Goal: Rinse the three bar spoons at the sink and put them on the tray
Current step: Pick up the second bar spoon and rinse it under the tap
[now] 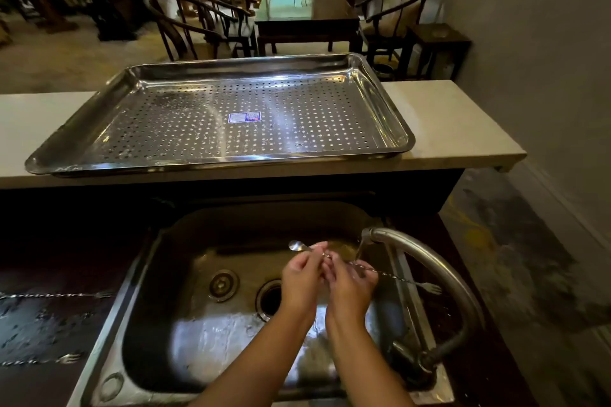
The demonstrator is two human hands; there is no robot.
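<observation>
Steel twisted bar spoon gripped by both left hand and right hand over the steel sink, under the curved faucet.

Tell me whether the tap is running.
Running: a thin stream of water falls from the faucet spout into the sink beside the hands.

Pretty much all shiny metal here: the tray is glossy polished steel with a perforated floor, the sink is duller, water-spotted steel, the tap looks brushed, and the spoon has a twisted metal stem.
</observation>
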